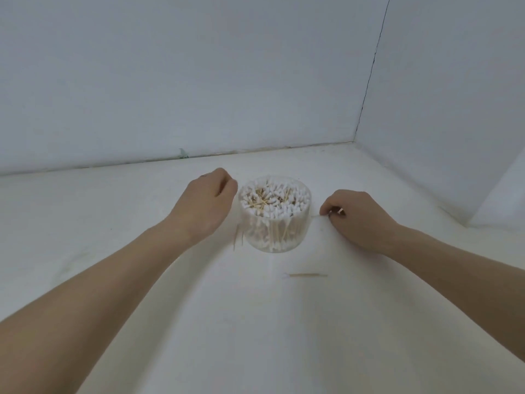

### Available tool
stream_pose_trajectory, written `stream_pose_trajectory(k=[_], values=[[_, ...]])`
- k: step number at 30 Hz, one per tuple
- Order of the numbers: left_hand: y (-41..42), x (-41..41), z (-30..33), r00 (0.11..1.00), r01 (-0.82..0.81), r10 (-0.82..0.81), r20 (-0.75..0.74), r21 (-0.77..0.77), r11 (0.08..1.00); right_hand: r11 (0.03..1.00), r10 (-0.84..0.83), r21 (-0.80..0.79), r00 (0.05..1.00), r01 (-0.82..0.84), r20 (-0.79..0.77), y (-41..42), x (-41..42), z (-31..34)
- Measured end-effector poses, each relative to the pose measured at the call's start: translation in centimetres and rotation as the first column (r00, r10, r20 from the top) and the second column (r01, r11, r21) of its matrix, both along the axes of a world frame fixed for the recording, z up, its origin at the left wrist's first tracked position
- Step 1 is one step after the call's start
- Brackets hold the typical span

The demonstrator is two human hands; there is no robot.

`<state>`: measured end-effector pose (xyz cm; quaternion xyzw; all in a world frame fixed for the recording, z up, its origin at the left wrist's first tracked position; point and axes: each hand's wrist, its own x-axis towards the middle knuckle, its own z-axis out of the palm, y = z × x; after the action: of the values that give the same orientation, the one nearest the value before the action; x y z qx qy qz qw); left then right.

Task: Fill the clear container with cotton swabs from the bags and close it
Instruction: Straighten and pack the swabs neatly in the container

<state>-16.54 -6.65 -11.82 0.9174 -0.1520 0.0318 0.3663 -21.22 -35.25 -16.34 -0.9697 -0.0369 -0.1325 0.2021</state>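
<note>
Beside the full container (274,214), left hand (204,206) curls, apparently empty; right hand (358,217) pinches a swab (316,215).

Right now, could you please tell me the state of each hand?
Left hand: holds a few cotton swabs.
Right hand: pinches a single swab.

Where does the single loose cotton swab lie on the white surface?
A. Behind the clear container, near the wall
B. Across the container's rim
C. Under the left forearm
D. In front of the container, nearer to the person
D: the loose cotton swab lies flat on the white surface, in front of the open, swab-filled clear container.
</note>
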Motion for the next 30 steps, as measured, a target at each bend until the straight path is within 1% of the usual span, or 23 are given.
stream_pose_trajectory(k=[2, 4, 7, 9, 11, 13, 16, 21, 23, 24, 25, 27, 29, 30], values=[[0.4, -1.0, -0.5, 0.999, 0.035, -0.040, 0.029, 0.155, 0.987, 1.000, 0.016, -0.004, 1.000, -0.016, -0.006, 0.1, -1.6, 0.1], [0.5, -1.6, -1.1, 0.998, 0.067, -0.060, -0.032, 0.311, 0.948, 1.000, 0.028, -0.013, 0.999, -0.028, -0.023, 0.4, -3.1, 0.3], [0.5, -2.1, -2.1, 0.993, 0.090, -0.054, -0.107, 0.364, 0.927, 0.998, 0.051, -0.018, 0.996, -0.052, -0.074, 1.5, -4.9, 0.7], [0.4, -2.4, -2.7, 0.990, 0.120, -0.077, -0.116, 0.435, 0.892, 0.997, 0.072, 0.005, 0.993, -0.072, -0.096, 2.5, -5.9, 0.8], [0.1, -2.5, -3.6, 0.991, 0.127, -0.094, -0.092, 0.484, 0.866, 0.995, 0.101, 0.033, 0.988, -0.098, -0.118, 3.7, -6.8, 0.9], [-0.1, -2.5, -4.4, 0.995, 0.098, -0.099, -0.024, 0.485, 0.869, 0.991, 0.129, 0.064, 0.982, -0.121, -0.137, 4.9, -7.5, 1.0], [-0.1, -2.8, -5.0, 0.995, 0.052, -0.082, 0.050, 0.439, 0.897, 0.982, 0.152, 0.134, 0.978, -0.133, -0.140, 6.4, -7.9, 1.2], [0.1, -2.8, -5.5, 0.996, 0.037, -0.062, 0.065, 0.336, 0.941, 0.963, 0.157, 0.243, 0.976, -0.117, -0.152, 7.2, -8.3, 1.8], [0.1, -3.0, -5.3, 0.996, 0.038, -0.061, 0.064, 0.313, 0.949, 0.961, 0.151, 0.256, 0.977, -0.109, -0.151, 6.8, -8.6, 2.4], [0.2, -3.0, -5.2, 0.996, 0.040, -0.063, 0.061, 0.316, 0.948, 0.971, 0.143, 0.215, 0.976, -0.105, -0.165, 6.4, -8.7, 2.8], [0.3, -3.0, -5.1, 0.996, 0.044, -0.067, 0.059, 0.330, 0.943, 0.985, 0.130, 0.140, 0.970, -0.102, -0.206, 5.9, -8.8, 3.2], [0.6, -3.0, -4.7, 0.996, 0.054, -0.077, 0.050, 0.363, 0.930, 0.994, 0.094, -0.020, 0.932, -0.108, -0.349, 5.1, -9.1, 3.9], [1.1, -2.9, -4.2, 0.996, 0.063, -0.084, 0.034, 0.411, 0.909, 0.992, 0.065, -0.066, 0.881, -0.109, -0.469, 5.0, -9.4, 4.2], [1.3, -3.1, -3.9, 0.996, 0.070, -0.090, 0.024, 0.448, 0.891, 0.993, 0.064, -0.059, 0.870, -0.106, -0.489, 5.1, -9.5, 4.2]])
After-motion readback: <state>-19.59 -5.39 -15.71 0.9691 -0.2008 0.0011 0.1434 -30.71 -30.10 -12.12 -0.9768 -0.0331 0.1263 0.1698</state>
